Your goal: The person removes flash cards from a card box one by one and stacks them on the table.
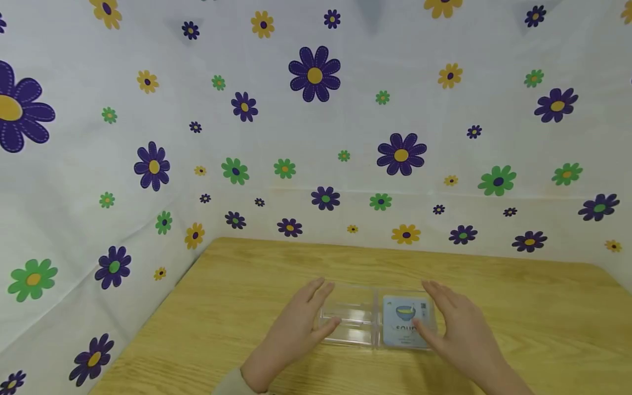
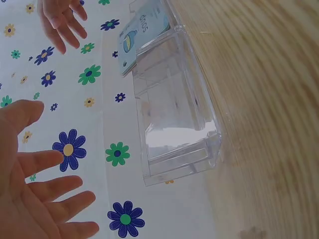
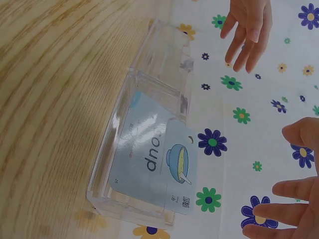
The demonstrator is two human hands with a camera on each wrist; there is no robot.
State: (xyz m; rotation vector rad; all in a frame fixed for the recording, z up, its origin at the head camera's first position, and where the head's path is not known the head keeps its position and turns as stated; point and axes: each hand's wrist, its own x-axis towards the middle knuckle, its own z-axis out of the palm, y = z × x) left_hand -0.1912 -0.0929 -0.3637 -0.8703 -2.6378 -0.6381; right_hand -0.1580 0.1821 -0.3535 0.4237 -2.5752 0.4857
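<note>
A clear plastic holder (image 1: 376, 321) with two compartments sits on the table. Pale blue cards (image 1: 402, 334) lie in its right compartment, the top one marked "soup" with a picture of a bowl; the left compartment holds nothing. My left hand (image 1: 296, 321) hovers at the holder's left end, fingers extended and thumb apart. On the other side, my right hand (image 1: 459, 326) is raised by the right end, its thumb overlapping the card in the head view. Both wrist views show a gap between each hand and the holder (image 2: 174, 107), with the soup card (image 3: 149, 149) leaning in its compartment.
The light wooden table (image 1: 237, 285) extends on both sides of the holder. Behind it and at the left hangs a white cloth (image 1: 276, 131) printed with purple, green and yellow flowers. The table's back edge meets this cloth.
</note>
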